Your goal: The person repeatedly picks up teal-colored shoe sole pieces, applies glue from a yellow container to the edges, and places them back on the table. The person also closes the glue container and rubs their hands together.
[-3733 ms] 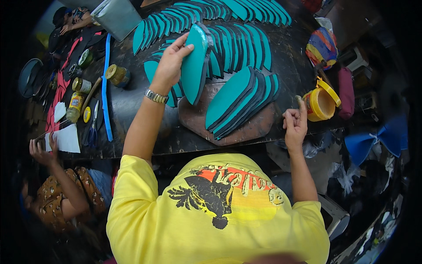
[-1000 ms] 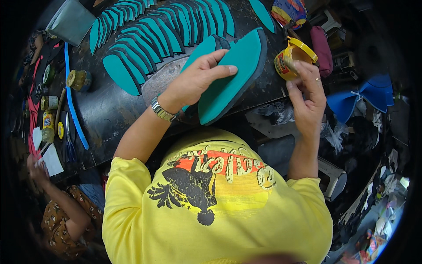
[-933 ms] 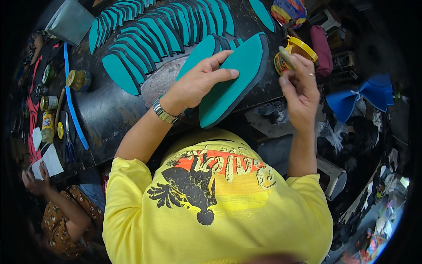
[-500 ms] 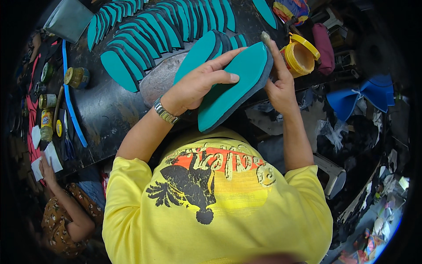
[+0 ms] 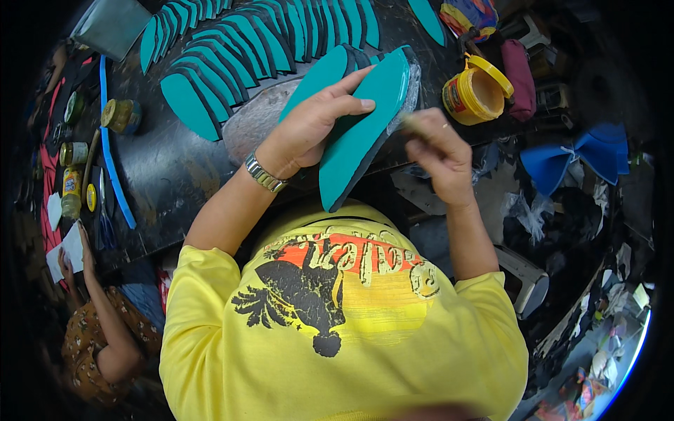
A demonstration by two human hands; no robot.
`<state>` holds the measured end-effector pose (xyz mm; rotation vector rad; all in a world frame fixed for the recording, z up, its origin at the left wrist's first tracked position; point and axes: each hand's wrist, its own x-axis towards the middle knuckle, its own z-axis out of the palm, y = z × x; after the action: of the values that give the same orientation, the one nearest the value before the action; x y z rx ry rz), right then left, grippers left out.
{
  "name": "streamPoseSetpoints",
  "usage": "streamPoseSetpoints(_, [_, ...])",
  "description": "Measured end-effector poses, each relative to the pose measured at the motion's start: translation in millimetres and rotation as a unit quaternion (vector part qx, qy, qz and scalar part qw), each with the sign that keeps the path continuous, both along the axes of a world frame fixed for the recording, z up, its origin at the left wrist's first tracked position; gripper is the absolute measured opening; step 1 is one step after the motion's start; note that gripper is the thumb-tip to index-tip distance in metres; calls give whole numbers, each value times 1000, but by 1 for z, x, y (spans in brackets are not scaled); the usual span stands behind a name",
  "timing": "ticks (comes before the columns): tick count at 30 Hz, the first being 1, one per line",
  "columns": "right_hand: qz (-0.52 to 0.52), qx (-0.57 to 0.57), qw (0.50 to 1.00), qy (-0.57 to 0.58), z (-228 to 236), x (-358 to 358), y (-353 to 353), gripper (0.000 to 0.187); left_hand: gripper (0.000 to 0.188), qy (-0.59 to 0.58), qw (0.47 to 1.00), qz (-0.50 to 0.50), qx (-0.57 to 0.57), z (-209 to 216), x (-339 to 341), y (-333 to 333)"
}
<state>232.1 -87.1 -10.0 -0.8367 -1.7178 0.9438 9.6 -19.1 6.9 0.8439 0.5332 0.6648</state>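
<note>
From afar, I see the left hand (image 5: 309, 132) pinching the green foam piece (image 5: 366, 133) over the worktop's (image 5: 168, 189) near edge. The right hand (image 5: 444, 156) is curled; I can't tell if it grips anything. A loose pinch could drop the foam.

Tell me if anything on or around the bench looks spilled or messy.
No spill shows. Loose scraps lie jumbled at the lower right, untidy compared with the neatly fanned teal pieces on the bench.

Matt foam-like pc. (image 5: 364, 133) w/ glossy edge (image 5: 413, 85)
</note>
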Motion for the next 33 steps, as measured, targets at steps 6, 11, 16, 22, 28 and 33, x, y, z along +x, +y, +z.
streamPoseSetpoints(6, [-110,12,994,15,-7,-2,20,69,68,24,999,-22,32,6,0,-10])
streamPoseSetpoints(11, [-121,-12,992,-39,-11,-1,25,78,68,38,997,-25,63,7,3,-16])
streamPoseSetpoints(16, [-105,15,994,-39,-8,-4,18,77,69,16,998,-43,40,4,-1,-11])
streamPoseSetpoints(22, [-2,49,988,-146,-8,-3,-1,71,61,-34,999,13,-9,4,3,8])
streamPoseSetpoints(28, [-140,16,990,-22,-31,15,1,68,59,109,985,115,65,15,34,91])
streamPoseSetpoints(33, [-234,-20,971,54,-65,26,11,68,57,155,970,164,87,-12,91,174])
